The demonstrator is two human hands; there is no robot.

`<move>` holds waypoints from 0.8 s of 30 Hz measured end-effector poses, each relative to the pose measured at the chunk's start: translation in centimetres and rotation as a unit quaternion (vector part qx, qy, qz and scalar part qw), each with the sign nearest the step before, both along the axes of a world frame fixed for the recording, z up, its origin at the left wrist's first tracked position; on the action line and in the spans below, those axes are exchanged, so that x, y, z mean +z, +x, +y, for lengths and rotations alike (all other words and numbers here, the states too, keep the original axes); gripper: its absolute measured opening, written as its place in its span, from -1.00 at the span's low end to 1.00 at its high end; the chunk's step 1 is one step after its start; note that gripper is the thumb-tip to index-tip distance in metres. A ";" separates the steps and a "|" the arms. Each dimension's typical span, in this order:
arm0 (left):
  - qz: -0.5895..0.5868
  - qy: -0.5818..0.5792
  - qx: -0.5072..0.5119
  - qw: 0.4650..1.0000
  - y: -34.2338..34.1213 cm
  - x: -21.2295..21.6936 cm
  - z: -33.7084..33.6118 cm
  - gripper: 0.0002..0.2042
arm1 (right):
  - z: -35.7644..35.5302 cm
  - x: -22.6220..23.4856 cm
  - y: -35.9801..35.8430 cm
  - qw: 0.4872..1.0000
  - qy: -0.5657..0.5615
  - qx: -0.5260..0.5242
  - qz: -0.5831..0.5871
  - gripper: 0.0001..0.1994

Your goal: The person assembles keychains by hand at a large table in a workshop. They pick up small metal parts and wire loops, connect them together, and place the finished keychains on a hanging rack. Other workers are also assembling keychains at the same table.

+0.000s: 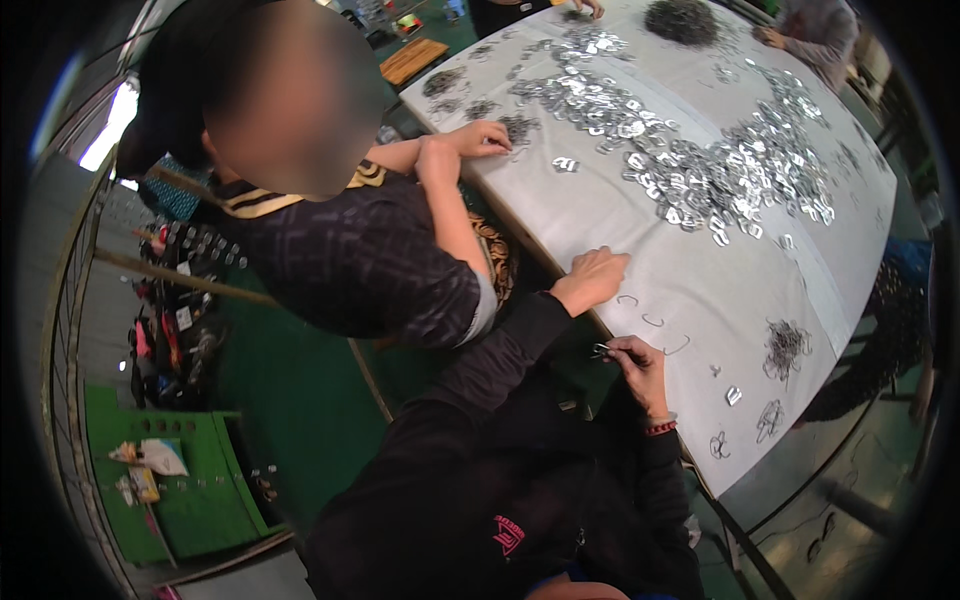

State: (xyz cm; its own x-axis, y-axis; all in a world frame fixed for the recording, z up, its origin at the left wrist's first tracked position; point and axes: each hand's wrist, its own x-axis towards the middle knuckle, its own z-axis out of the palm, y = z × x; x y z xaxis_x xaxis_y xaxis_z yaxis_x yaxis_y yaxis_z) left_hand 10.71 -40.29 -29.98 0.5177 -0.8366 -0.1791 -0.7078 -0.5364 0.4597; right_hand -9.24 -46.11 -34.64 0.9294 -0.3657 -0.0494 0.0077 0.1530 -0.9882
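My left hand (592, 280) rests at the near edge of the white-covered table (600, 215). Its fingers are curled together, and whatever they may hold is hidden. Just beyond that edge, my right hand (637, 365) pinches a small shiny metal buckle (600, 350) between thumb and fingers. Thin bent wire hooks (653, 322) lie in a loose row on the cloth between my hands. Farther off, a broad heap of flat silvery metal buckles (700, 178) spreads across the table. Two or three of them (565, 164) lie apart, toward the co-worker on my left.
A co-worker in a dark patterned shirt (350, 255) sits close on my left, a hand (483, 139) near a small wire pile (518, 130). More people are at the far side. Another wire pile (787, 348) lies right of my hands; a big dark one (682, 20) is far back.
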 end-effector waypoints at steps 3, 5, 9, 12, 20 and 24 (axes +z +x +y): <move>-0.020 0.009 0.001 1.000 -0.3 1.1 0.6 -0.73 | 0.2 0.3 0.3 1.000 0.006 0.005 -0.005 -0.91; -0.011 0.013 -0.021 1.000 0.2 1.5 0.2 -0.72 | 0.1 0.7 0.6 0.999 0.004 0.006 0.042 -0.90; -0.062 0.032 -0.067 0.995 1.7 1.8 -1.9 -0.76 | 0.1 1.0 0.7 0.999 -0.011 0.007 0.036 -0.88; -0.044 0.087 -0.098 0.990 3.2 2.6 -4.9 -0.65 | -0.4 0.7 0.5 0.994 -0.107 0.004 -0.002 -0.85; 0.021 -0.075 -0.318 0.945 -1.2 6.3 -13.5 -0.44 | -0.6 2.3 0.6 0.999 0.017 -0.008 -0.036 -0.86; 0.029 -0.045 -0.425 0.904 -10.8 4.5 -19.4 -0.02 | -1.8 2.4 -0.1 0.994 -0.065 0.080 0.047 -0.77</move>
State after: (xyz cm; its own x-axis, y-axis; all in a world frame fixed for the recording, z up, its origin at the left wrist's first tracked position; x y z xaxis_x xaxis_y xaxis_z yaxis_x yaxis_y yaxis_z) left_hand -0.12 -59.67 -25.52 -0.3273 -0.9400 -0.0969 -0.8195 0.2313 0.5243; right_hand -9.32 -47.92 -32.22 0.9700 -0.2219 -0.0996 -0.0988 0.0150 -0.9950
